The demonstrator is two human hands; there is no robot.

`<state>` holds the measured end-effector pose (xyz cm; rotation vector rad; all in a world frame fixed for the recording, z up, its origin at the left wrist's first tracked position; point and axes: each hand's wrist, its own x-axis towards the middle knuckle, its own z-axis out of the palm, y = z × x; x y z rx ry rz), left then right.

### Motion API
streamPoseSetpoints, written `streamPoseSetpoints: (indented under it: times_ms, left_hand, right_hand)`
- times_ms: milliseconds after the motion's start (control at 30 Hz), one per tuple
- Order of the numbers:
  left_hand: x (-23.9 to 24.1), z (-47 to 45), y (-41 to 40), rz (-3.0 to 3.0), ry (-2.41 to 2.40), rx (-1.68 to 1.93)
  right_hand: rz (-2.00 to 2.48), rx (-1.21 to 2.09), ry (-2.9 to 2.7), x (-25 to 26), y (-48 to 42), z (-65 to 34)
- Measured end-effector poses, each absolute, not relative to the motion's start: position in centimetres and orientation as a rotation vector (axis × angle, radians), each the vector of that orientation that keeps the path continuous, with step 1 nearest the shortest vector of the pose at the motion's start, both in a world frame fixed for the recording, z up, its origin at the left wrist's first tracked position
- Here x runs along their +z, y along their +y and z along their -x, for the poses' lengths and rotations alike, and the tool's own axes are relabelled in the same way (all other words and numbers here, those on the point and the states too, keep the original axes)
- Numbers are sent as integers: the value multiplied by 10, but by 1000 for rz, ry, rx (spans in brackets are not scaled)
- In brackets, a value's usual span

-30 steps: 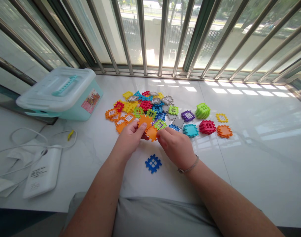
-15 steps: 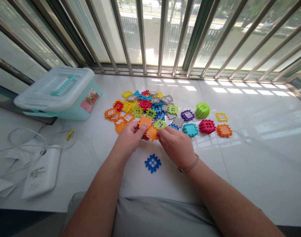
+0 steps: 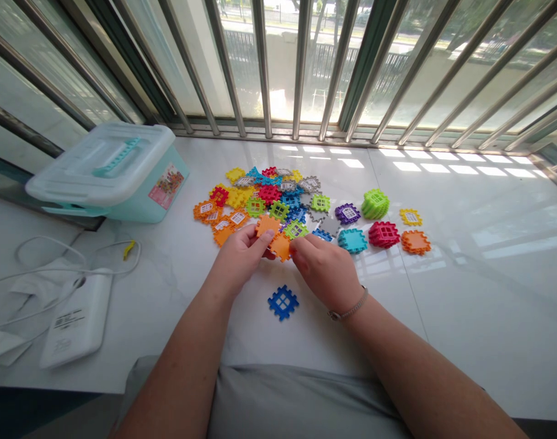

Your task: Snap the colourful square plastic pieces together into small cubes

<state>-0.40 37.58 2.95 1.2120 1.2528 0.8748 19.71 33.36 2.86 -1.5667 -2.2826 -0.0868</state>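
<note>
Two orange interlocking tiles with notched edges are up between my hands, and their edges meet or overlap. My left hand (image 3: 244, 256) is closed on the upper orange tile (image 3: 267, 225), its thumb lying on the face. The lower orange tile (image 3: 281, 246) is pinched at its right edge by my right hand (image 3: 326, 265), which wears a bracelet; these fingertips are partly hidden. Nearer my lap, a blue window tile (image 3: 283, 302) lies flat on the white surface. Just beyond my hands spreads a mixed heap of tiles, with a green window tile (image 3: 295, 230) closest.
On the right stand stacks: purple (image 3: 347, 213), green (image 3: 375, 203), teal (image 3: 352, 240), red (image 3: 383, 234) and orange (image 3: 415, 242), plus a yellow tile (image 3: 411, 217). A lidded box (image 3: 164, 183), a white power bank (image 3: 77, 320) and cables lie left. Metal bars (image 3: 299, 73) line the window.
Almost nothing differs. Both hands keep their hold on the orange tiles in the same place, and the surrounding tiles lie as before.
</note>
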Motion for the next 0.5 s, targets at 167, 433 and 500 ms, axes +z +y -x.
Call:
streamPoseSetpoints:
  times_ms: [167,433,500]
  left_hand:
    - [33,4,374,-1230,1311,898]
    - [35,4,374,-1256,1319,906]
    - [36,4,374,-1291,1338,908]
  right_hand:
    - [1564,-62,-2289,28,334,-197]
    - [1550,-84,-2263,27,334,-198]
    - [1550,-87,-2262,27,334,-198]
